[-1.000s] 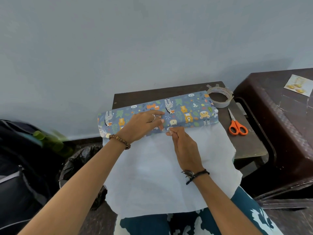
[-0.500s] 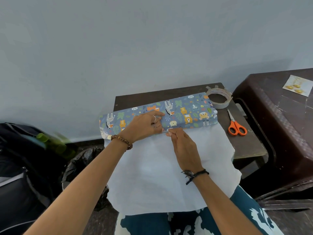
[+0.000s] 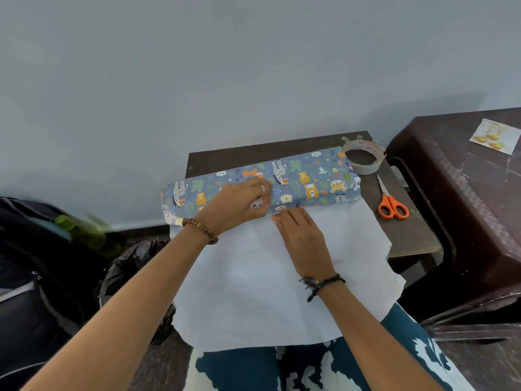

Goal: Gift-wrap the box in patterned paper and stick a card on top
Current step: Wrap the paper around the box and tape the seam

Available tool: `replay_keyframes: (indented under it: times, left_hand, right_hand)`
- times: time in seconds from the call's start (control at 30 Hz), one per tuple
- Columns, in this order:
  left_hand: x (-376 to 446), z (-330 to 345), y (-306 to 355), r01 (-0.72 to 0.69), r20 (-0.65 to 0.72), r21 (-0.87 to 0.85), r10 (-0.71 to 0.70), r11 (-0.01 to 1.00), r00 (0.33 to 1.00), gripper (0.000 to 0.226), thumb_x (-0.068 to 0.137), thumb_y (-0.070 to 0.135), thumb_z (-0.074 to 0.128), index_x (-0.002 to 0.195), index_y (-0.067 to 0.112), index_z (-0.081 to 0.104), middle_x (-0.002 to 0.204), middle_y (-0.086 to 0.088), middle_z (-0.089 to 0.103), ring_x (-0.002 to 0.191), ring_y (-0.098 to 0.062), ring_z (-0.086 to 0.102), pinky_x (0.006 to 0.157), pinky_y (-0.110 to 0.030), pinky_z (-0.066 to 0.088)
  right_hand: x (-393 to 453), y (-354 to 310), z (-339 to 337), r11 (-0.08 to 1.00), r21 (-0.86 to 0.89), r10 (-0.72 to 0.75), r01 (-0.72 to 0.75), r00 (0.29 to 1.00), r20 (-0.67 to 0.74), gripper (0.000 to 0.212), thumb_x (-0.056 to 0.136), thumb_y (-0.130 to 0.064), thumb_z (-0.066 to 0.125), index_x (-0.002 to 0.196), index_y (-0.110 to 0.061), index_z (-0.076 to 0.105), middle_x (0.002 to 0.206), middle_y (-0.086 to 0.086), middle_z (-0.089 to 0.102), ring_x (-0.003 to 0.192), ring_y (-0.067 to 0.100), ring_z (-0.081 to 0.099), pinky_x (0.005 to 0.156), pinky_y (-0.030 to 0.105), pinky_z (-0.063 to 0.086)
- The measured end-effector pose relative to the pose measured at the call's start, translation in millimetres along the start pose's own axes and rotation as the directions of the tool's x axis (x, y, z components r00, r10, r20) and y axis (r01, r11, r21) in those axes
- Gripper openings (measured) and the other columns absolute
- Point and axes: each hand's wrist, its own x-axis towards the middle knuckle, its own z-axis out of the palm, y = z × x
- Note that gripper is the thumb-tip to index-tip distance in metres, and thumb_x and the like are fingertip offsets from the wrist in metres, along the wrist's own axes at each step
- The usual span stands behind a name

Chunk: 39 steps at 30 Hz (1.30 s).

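Observation:
The box lies across the small dark table, hidden under a flap of blue animal-patterned paper folded over it. The paper's white underside spreads from the box down over my lap. My left hand presses on top of the patterned flap near its front edge, fingers bent. My right hand lies flat on the white sheet, with its fingertips against the crease at the box's near side. The card, white with gold shapes, lies on the brown stool at the right.
A roll of clear tape sits at the table's back right corner, touching the box end. Orange-handled scissors lie in front of it. A dark backpack with a green bottle and a black bag stand at my left.
Both hands keep their places on the paper at the box's near edge. Only the view has shifted slightly.

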Motion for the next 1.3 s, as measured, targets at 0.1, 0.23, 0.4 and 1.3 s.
replay_keyframes:
  times: [0.1,0.23,0.4,1.3]
  left_hand:
    - [-3,2,-1,-0.071,-0.003,0.062,0.071,0.996,0.997,0.014,0.089,0.017,0.054,0.090,0.008,0.064,0.129,-0.005,0.057,0.093,-0.023,0.064,0.049,-0.016,0.022]
    - [0,-4,14,-0.161,0.045,0.289,0.155,0.944,0.987,0.026,0.096,0.021,0.043,0.109,0.006,0.060,0.140,-0.008,0.047,0.098,-0.028,0.062,0.056,-0.019,0.029]
    - [1,-7,19,-0.210,0.086,0.405,0.191,0.890,0.978,0.026,0.080,0.014,0.070,0.102,0.002,0.065,0.120,-0.013,0.063,0.067,-0.025,0.067,0.040,-0.022,0.038]
    - [12,-1,3,0.285,0.023,-0.305,-0.292,0.909,0.956,0.003,0.080,0.017,0.070,0.081,0.014,0.069,0.116,0.008,0.066,0.106,-0.008,0.061,0.089,-0.025,0.045]
  right_hand:
    - [1,0,0,0.994,-0.100,-0.040,0.048,0.995,0.087,0.025,0.065,-0.001,0.081,0.085,-0.007,0.067,0.079,0.005,0.066,0.087,0.016,0.054,0.080,0.037,0.057]
    - [1,1,3,0.979,-0.184,-0.063,0.089,0.988,0.143,0.014,0.071,-0.010,0.077,0.083,-0.012,0.070,0.077,0.000,0.067,0.076,0.014,0.066,0.090,0.034,0.053]
    - [13,1,1,0.971,-0.217,-0.079,0.098,0.992,0.097,0.012,0.073,-0.014,0.074,0.070,-0.016,0.063,0.063,-0.003,0.058,0.052,0.012,0.056,0.091,0.031,0.051]
    - [11,-2,-11,0.989,-0.081,0.137,-0.126,0.978,0.156,0.029,0.084,-0.025,0.043,0.072,-0.014,0.067,0.069,-0.002,0.061,0.057,0.013,0.058,0.058,0.020,0.048]
